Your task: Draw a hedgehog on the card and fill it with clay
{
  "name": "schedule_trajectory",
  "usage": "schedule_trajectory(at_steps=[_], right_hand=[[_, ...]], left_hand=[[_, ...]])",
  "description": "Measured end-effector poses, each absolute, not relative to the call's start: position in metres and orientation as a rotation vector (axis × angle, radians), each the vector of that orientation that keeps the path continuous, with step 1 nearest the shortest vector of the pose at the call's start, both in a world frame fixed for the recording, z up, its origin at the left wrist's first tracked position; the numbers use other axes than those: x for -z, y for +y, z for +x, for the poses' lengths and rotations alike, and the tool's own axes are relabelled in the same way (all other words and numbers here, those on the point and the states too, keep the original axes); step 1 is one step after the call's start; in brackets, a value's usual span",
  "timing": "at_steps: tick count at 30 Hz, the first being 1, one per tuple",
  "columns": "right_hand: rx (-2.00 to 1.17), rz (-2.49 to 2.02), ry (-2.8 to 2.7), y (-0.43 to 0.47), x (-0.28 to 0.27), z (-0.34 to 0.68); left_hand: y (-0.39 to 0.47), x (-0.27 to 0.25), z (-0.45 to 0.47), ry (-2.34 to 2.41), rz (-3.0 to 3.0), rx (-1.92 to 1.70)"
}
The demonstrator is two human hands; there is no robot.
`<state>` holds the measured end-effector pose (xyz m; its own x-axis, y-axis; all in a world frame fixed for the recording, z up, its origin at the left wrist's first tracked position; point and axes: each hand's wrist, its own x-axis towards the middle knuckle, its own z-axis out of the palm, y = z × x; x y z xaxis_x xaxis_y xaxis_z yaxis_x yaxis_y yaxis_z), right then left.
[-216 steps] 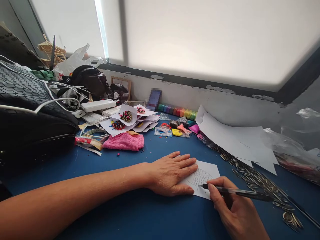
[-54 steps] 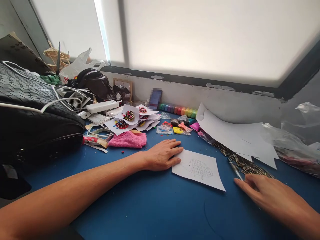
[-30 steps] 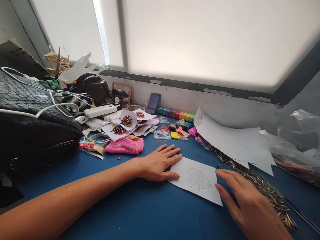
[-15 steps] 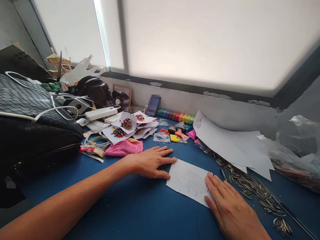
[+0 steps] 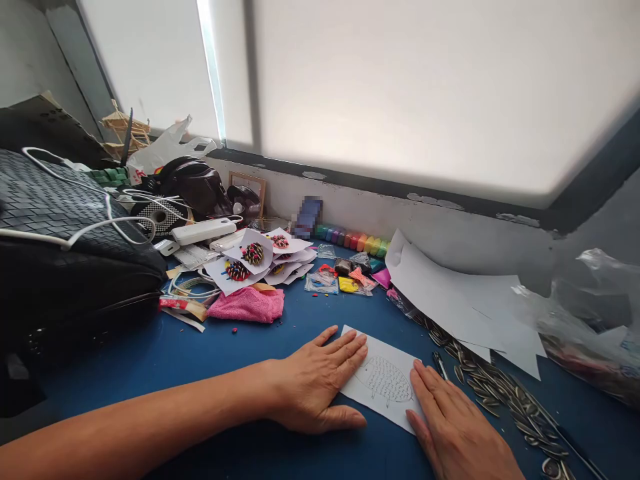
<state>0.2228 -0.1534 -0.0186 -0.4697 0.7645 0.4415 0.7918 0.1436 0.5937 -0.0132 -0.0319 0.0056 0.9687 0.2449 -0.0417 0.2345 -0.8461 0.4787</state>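
A white sheet of paper (image 5: 395,350) lies flat on the blue table, bearing a line drawing of a hedgehog-like animal with a body full of short strokes. My left hand (image 5: 320,383) rests open with its fingers over the paper's left side, covering the animal's snout; its thumb lies spread below. My right hand (image 5: 453,417) lies flat on the right edge of the sheet, fingers stretched out and holding nothing. Just beyond the right fingertips are a pen (image 5: 440,365) and a long trail of striped sunflower seeds (image 5: 500,393).
White paper sheets (image 5: 450,293) lie at the back right beside a clear plastic bag (image 5: 590,313). Colored clay packets (image 5: 350,283) sit ahead, near a pink cloth (image 5: 247,305) and papers with colorful seed-covered figures (image 5: 253,253). A black woven bag (image 5: 75,267) stands left.
My left hand has slid right and nearer, from the paper's left edge onto the drawing, hiding the snout. My right hand stays on the right edge. The view has shifted slightly.
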Motion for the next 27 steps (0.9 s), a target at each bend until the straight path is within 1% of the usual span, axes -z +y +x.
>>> schedule_trajectory(at_steps=[11, 13, 15, 18, 20, 22, 27], right_hand=[[1.309, -1.547, -2.351, -0.150, 0.017, 0.223], [1.309, -1.541, -2.357, -0.150, 0.017, 0.224], [1.312, -1.543, -2.358, -0.151, 0.017, 0.225], [1.313, -1.543, -2.344, -0.152, 0.018, 0.224], [1.310, -1.551, -2.323, -0.153, 0.018, 0.224], [1.269, -1.547, -2.319, -0.155, 0.019, 0.224], [1.124, -1.574, -2.290, -0.157, 0.023, 0.228]], left_hand=[[-0.032, -0.020, -0.057, 0.567, 2.685, 0.025], [-0.031, -0.024, -0.050, 0.608, 2.715, 0.016], [-0.030, -0.027, -0.033, 0.623, 2.749, -0.081], [-0.028, -0.024, 0.003, 0.481, 2.781, -0.207], [-0.026, -0.017, 0.023, 0.356, 2.763, -0.201], [-0.023, -0.006, 0.035, 0.327, 2.738, -0.196], [-0.021, 0.013, 0.035, 0.319, 2.721, -0.229]])
